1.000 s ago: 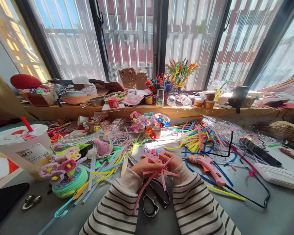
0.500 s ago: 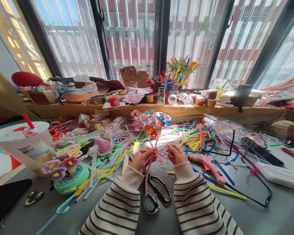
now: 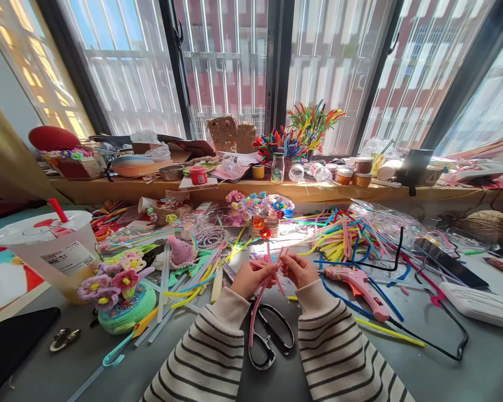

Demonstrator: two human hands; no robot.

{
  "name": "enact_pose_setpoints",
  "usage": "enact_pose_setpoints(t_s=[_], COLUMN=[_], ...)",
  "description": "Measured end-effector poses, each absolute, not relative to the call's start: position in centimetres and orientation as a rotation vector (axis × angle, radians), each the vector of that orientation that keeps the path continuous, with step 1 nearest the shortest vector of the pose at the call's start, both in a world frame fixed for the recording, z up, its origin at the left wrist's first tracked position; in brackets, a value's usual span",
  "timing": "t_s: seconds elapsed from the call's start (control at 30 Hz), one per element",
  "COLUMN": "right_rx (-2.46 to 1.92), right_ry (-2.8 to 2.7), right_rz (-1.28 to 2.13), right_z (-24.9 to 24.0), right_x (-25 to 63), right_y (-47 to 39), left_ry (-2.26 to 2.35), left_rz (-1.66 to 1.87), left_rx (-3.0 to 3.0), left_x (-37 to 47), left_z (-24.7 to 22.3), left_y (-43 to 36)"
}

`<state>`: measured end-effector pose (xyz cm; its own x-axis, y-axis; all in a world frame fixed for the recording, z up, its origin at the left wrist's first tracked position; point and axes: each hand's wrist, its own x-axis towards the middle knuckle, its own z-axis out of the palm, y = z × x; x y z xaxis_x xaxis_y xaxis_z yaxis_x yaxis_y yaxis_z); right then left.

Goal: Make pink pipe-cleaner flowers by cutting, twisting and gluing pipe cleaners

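Observation:
Several pink pipe cleaners (image 3: 256, 310) cross one another between my hands, with one long end hanging down over the scissors. My left hand (image 3: 251, 278) pinches them near the crossing. Close beside it, my right hand (image 3: 299, 271) is closed on another part of the same pink pipe cleaners, its fingertips pressed together. Below my hands a pair of black-handled scissors (image 3: 283, 328) lies on the grey table; the blades are hidden under my hands. To the right of my right hand rests a pink hot glue gun (image 3: 362, 287) with its black cord.
A drink cup (image 3: 62, 257) and a green pot of fuzzy flowers (image 3: 128, 310) stand at the left. Loose coloured pipe cleaners (image 3: 347, 237) are heaped at the back right. Glue sticks (image 3: 163, 285) lie left of my hands. A phone (image 3: 448, 262) and a white case (image 3: 480, 306) are at the right.
My right hand has moved closer to my left and brought its part of the pink pipe cleaners inward. The whole view has shifted slightly.

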<state>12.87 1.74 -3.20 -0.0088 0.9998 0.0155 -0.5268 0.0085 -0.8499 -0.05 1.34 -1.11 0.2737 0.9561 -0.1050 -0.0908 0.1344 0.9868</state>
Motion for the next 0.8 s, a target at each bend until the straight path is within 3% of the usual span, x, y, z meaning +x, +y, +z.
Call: enact_pose_setpoints(t_s=[0.13, 0.3, 0.43, 0.8], right_rx=[-0.842, -0.988, -0.925, -0.806], right_ry=[-0.887, -1.281, -1.485, -1.368], right_rz=[1.295, 0.831, 0.664, 0.862], right_z=[-3.4, -3.5, -2.9, -2.3], right_x=[12.6, 12.0, 11.8, 12.0], right_y=[1.5, 0.9, 0.4, 0.3], left_ry=[1.001, 0.929, 0.865, 0.819], left_rz=[1.045, 1.164, 1.182, 1.179], left_rx=[1.001, 0.694, 0.557, 0.573], left_x=[-0.2, -0.3, -0.1, 0.5], left_z=[-1.3, -1.0, -0.9, -1.4], left_y=[1.6, 1.7, 1.5, 1.5])
